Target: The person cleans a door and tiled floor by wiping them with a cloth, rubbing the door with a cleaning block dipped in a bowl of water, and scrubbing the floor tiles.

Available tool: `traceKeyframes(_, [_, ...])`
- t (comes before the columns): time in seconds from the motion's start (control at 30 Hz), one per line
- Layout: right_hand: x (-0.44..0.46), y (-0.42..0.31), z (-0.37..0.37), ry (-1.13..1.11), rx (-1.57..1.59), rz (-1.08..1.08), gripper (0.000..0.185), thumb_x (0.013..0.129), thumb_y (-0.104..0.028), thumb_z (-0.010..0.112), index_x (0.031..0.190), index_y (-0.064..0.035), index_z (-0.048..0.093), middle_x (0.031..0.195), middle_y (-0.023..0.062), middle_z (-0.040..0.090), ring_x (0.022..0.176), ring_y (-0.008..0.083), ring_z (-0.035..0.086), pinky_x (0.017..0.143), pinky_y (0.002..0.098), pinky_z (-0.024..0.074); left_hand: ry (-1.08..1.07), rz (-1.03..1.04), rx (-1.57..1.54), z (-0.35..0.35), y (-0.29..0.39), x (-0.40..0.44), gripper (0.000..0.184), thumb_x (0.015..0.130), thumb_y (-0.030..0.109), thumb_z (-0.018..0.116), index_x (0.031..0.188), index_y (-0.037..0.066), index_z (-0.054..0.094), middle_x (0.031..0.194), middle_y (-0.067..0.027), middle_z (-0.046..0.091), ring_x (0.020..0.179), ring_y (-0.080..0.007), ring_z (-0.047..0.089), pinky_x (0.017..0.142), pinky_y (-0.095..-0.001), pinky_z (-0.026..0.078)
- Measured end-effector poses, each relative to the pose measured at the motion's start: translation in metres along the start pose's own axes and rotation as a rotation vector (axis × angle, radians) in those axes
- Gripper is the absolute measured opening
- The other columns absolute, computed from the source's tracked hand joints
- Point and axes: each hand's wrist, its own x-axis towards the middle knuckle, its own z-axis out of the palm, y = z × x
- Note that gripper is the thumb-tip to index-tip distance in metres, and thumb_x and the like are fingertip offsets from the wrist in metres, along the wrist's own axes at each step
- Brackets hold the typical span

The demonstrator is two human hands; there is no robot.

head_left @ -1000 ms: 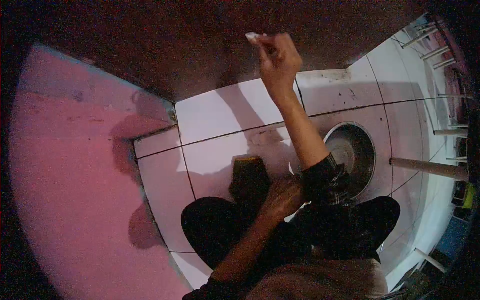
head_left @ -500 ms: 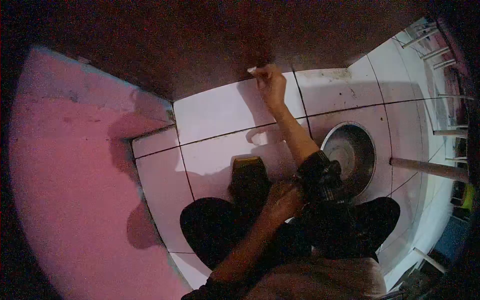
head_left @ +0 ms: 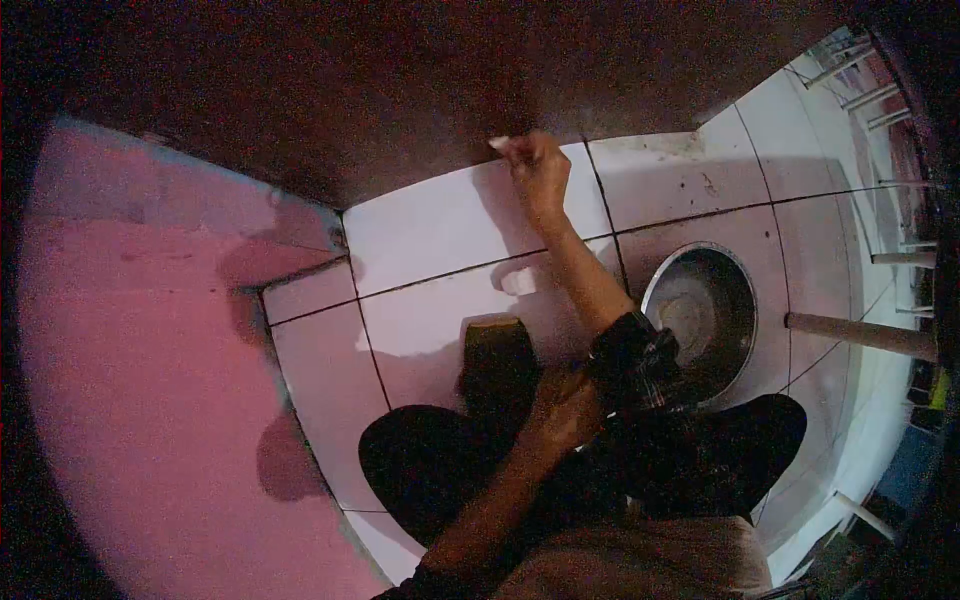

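Nearest, the person sits with bent legs, the left knee (head_left: 425, 455) and the right knee (head_left: 765, 445) spread on the pale tiled floor (head_left: 430, 225). The left hand (head_left: 568, 408) is low between the knees, about where it was a second ago; its fingers are in deep shadow, and whether they are open, closed or gripping anything cannot be told. A pale sliver shows just beside it, too dim to identify.

Just beyond the left knee is a dark object (head_left: 498, 365) with a yellowish far edge, close to the left hand and unmoved. To the right, past the dark plaid sleeve (head_left: 635, 360), the round metal bowl (head_left: 715, 310) rests on the tiles, where it was before.

Farther out, the right hand (head_left: 532, 160) reaches over the tiles, its fingers pinched on a small white piece (head_left: 499, 145). A second ago this hand was farther away, up against the brown panel (head_left: 420, 110); it is now nearer, by the panel's lower edge, almost as in the last frame.

The pink surface (head_left: 150, 400) lies to the left, and pale legs of furniture (head_left: 860, 336) stand at the right.
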Motion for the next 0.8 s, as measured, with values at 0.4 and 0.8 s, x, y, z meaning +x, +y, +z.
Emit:
traceKeyframes(0.4, [0.007,-0.028,-0.009,0.132,0.06,0.022,0.016,0.078,-0.017,0.073,0.076,-0.003,0.065,0.074,0.0161,0.065,0.068,0.0305,0.064,0.061,0.0376,0.0488,0.284,0.118,-0.136,-0.058,0.023,0.011,0.027,0.066,0.007,0.07,0.091,0.002,0.06,0.096,-0.0171,0.057,0.088,-0.0386,0.055,0.076,-0.0525,0.043])
traceKeyframes(0.8, [0.002,-0.01,0.008,0.105,0.032,0.126,0.014,0.076,-0.012,0.073,0.074,-0.0021,0.063,0.076,0.016,0.066,0.07,0.0317,0.065,0.067,0.0376,0.0494,0.068,0.027,-0.119,-0.044,0.012,-0.003,0.032,0.07,0.005,0.072,0.098,0.002,0.059,0.102,-0.0192,0.059,0.096,-0.038,0.056,0.081,-0.0541,0.044])
